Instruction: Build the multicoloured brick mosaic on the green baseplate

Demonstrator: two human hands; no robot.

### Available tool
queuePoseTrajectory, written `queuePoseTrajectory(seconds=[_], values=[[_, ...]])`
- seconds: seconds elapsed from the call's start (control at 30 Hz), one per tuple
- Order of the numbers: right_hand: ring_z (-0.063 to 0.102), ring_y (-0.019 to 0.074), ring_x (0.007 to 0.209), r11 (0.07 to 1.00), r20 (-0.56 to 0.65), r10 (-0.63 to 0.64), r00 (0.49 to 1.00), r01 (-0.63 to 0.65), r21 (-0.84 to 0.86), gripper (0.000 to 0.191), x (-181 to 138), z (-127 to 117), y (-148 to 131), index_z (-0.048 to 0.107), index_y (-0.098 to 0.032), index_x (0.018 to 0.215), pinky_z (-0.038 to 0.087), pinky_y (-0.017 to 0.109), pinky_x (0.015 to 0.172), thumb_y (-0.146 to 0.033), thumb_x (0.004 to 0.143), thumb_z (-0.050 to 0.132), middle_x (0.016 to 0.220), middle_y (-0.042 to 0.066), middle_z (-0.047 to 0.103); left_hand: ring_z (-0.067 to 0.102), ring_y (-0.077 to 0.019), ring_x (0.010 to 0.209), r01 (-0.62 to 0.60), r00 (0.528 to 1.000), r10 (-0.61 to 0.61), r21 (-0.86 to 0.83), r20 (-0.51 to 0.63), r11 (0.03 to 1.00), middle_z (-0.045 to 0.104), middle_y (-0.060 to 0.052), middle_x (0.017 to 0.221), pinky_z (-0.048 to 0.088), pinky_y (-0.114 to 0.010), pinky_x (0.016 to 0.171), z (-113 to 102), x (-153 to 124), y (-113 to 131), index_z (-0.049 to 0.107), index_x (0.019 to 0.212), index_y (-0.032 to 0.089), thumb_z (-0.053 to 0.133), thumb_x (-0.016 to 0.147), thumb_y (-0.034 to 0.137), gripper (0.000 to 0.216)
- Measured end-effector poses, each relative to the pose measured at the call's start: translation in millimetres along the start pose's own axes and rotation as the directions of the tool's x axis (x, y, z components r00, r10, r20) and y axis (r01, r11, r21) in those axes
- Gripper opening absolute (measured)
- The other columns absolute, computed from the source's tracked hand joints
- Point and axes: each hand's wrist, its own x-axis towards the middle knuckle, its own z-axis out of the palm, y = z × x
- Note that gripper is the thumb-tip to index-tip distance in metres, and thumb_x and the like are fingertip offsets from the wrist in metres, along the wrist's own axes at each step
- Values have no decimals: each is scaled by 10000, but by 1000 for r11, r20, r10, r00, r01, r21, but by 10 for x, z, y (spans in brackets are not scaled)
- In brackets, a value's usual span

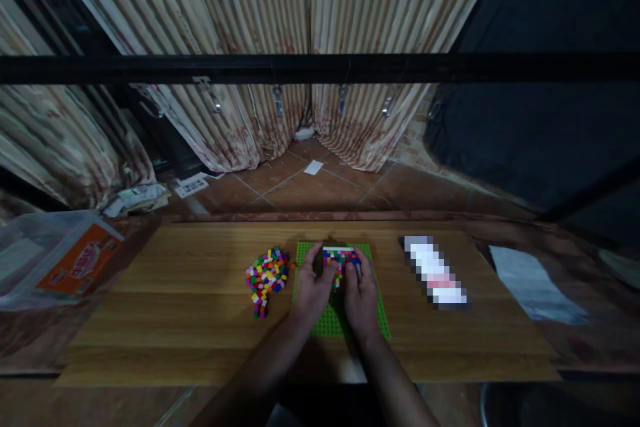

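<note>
Green baseplate [331, 324] lies under your left hand [311, 288] and right hand [360, 293], fingers curled onto the brick block [341, 256]. Loose bricks [267, 275] sit at nine o'clock, a white packet [434, 271] at three o'clock.

I count two hands, left hand [311, 288] and right hand [361, 295], on one green baseplate [330, 323], one block of joined bricks [341, 257], one loose brick pile [267, 275] too many to count, one plastic bag [55, 260], one paper sheet [533, 283]

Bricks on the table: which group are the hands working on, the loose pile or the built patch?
The built patch on the green baseplate: both the left hand and right hand touch it. The loose pile lies untouched, left of the baseplate.
</note>
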Motion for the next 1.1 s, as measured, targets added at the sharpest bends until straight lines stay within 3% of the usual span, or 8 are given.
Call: queuePoseTrajectory(seconds=[0.13, 0.23, 0.3, 0.4, 0.53, 0.7, 0.77, 1.1], values=[[512, 238, 1287, 1000, 3, -4, 1000, 4, 2, 466, 2, 1, 7, 495, -201, 1401, 378, 485, 1111, -434, 1009, 395, 1394, 137, 554, 603, -237, 1204, -125, 990, 132, 131, -49, 983, 665, -91, 1276, 441, -396, 1075, -231, 74, 102, 627, 1246, 211, 676, 829, 382, 453], [519, 238, 1274, 1000, -12, -17, 1000, 17, 2, 451, -1, 8, 9, 501, -217, 1394, 380, 493, 1107, -429, 1009, 400, 1379, 125, 563, 617, -250, 1181, -198, 968, 234, 302, -90, 933, 686, -91, 1237, 436, -406, 1078, -602, 318, 256, 660, 1199, 206, 661, 836, 403, 413], [521, 237, 1269, 1000, -14, -20, 1000, 21, 2, 445, -2, 11, 9, 505, -217, 1390, 377, 496, 1107, -424, 1009, 407, 1376, 124, 563, 626, -257, 1167, -167, 957, 251, 435, -145, 885, 695, -93, 1222, 454, -408, 1055, -904, 570, 334, 664, 1185, 198, 603, 864, 394, 381], [527, 234, 1260, 1000, -10, -10, 1000, 10, 11, 442, -2, 12, 8, 504, -214, 1391, 384, 487, 1101, -417, 1010, 412, 1375, 124, 563, 640, -263, 1132, -78, 966, 226, 687, -128, 723, 716, -108, 1167, 470, -414, 1026, -1324, 1000, 361, 691, 1075, 168, 533, 868, 326, 305], [526, 232, 1264, 1000, -12, -5, 1000, 5, 8, 444, -2, 8, -2, 504, -212, 1391, 396, 474, 1093, -419, 1009, 415, 1374, 123, 563, 654, -274, 1102, -105, 977, 215, 858, -6, 502, 724, -124, 1143, 488, -401, 988, -1643, 1485, 294, 693, 1010, 174, 507, 870, 329, 280], [528, 229, 1266, 1000, -16, -6, 1000, 6, 3, 428, -8, 5, -20, 509, -226, 1383, 402, 469, 1089, -413, 1007, 422, 1377, 113, 567, 595, -308, 1203, -183, 976, 159, 959, 150, 217, 696, -150, 1219, 408, -458, 1069, -1678, 1793, 189, 676, 1132, 160, 463, 876, 317, 368], [524, 228, 1272, 1000, -23, -3, 1000, 4, 6, 427, -10, 5, -16, 507, -225, 1383, 398, 471, 1092, -408, 1005, 428, 1382, 112, 564, 586, -312, 1206, -207, 973, 138, 966, 187, 153, 689, -150, 1233, 393, -476, 1071, -1640, 1824, 122, 673, 1153, 163, 423, 899, 334, 396], [528, 251, 1274, 997, -20, 75, 997, -75, 28, 448, -37, -18, -12, 524, -234, 1377, 388, 506, 1100, -432, 977, 488, 1389, 113, 563, 629, -283, 1057, -195, 979, 77, 976, 187, 102, 719, -144, 1096, 438, -422, 976, -1541, 1752, -50, 717, 995, 173, 332, 954, 358, 429]])
